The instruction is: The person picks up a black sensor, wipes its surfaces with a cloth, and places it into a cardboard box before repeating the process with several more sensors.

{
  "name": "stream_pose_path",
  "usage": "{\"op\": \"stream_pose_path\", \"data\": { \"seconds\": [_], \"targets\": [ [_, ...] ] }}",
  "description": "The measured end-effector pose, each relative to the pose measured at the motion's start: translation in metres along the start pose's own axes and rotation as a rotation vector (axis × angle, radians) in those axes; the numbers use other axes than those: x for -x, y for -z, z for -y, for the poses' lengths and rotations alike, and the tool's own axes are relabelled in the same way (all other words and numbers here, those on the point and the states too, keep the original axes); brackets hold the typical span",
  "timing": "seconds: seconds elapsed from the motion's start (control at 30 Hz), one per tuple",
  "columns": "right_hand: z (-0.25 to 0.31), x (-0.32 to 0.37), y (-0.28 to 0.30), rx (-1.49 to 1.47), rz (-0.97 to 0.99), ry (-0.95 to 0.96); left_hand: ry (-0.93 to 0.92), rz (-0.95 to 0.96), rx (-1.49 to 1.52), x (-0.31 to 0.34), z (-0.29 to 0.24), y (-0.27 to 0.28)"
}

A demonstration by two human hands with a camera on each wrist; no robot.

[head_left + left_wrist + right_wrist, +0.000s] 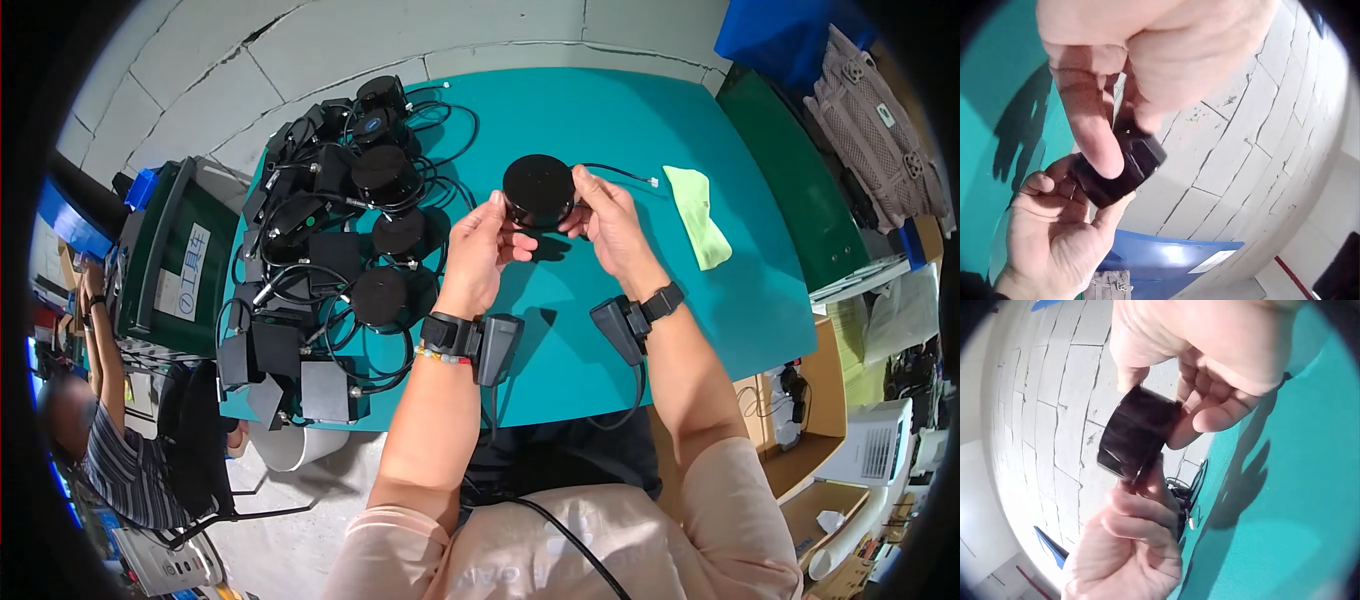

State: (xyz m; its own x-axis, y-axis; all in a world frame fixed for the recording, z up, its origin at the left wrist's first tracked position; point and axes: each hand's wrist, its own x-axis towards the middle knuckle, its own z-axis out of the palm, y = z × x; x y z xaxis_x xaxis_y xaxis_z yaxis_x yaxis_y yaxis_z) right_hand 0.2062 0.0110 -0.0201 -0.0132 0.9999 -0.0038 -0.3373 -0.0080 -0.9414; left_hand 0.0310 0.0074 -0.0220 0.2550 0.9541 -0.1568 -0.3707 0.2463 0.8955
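A glossy black round device (539, 190) is held above the green mat between both hands, its flat top facing the head camera. The left hand (478, 252) pinches its left side, thumb near the top edge. On the other side the right hand (617, 228) grips it with thumb and fingers, and a thin black cable with a white plug (653, 182) runs out behind. In the left wrist view the device (1124, 169) shows its dark side between the fingers; the right wrist view also shows the device (1138, 432) between both hands.
Many black devices (380, 296) with tangled cables fill the left of the green mat (560, 360). A pale green cloth (704, 218) lies at the right. Cardboard boxes (822, 400) stand at lower right. Another person (130, 450) sits at the far left.
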Motion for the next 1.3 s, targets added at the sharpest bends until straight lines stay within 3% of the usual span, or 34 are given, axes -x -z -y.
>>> {"op": "stream_pose_path", "data": {
  "seconds": [0.17, 0.27, 0.37, 0.43, 0.5, 0.57, 0.63, 0.7, 0.97, 1.1, 1.17, 1.23, 1.3],
  "targets": [
    [0.001, -0.001, -0.001, -0.056, 0.032, 0.005, -0.026, 0.01, 0.026, 0.0, 0.001, -0.003],
    [0.001, 0.001, -0.004, -0.031, 0.016, -0.004, -0.136, 0.016, 0.107, 0.0, 0.003, -0.01],
    [0.001, 0.003, -0.011, -0.003, -0.04, 0.018, -0.217, 0.172, -0.037, 0.001, 0.002, -0.009],
    [0.002, 0.004, -0.012, 0.025, -0.077, 0.047, -0.248, 0.119, -0.124, 0.005, 0.003, -0.01],
    [0.006, 0.004, -0.009, -0.059, 0.051, 0.036, -0.266, 0.095, -0.062, 0.004, 0.002, -0.01],
    [0.009, 0.004, -0.007, -0.05, 0.081, 0.05, -0.231, 0.078, -0.008, 0.008, -0.005, -0.01],
    [0.014, 0.007, -0.009, -0.039, 0.111, 0.064, -0.031, 0.173, 0.246, 0.012, -0.016, -0.005],
    [0.021, 0.013, -0.015, 0.046, 0.138, 0.146, -0.028, 0.088, 0.175, 0.013, -0.017, -0.013],
    [0.017, 0.013, -0.019, 0.053, 0.085, 0.171, 0.144, 0.214, 0.317, 0.008, -0.013, -0.006],
    [0.015, 0.013, -0.018, 0.109, 0.13, 0.126, 0.162, 0.255, 0.296, 0.009, -0.015, -0.007],
    [0.016, 0.01, -0.013, 0.075, 0.163, 0.118, 0.186, 0.172, 0.264, 0.012, -0.016, -0.013],
    [0.017, 0.009, -0.011, 0.043, 0.192, 0.111, 0.147, 0.247, 0.345, 0.01, -0.009, -0.006],
    [0.016, 0.008, -0.014, 0.058, 0.051, 0.255, -0.04, 0.204, 0.269, 0.007, -0.001, -0.003]
  ]
}}
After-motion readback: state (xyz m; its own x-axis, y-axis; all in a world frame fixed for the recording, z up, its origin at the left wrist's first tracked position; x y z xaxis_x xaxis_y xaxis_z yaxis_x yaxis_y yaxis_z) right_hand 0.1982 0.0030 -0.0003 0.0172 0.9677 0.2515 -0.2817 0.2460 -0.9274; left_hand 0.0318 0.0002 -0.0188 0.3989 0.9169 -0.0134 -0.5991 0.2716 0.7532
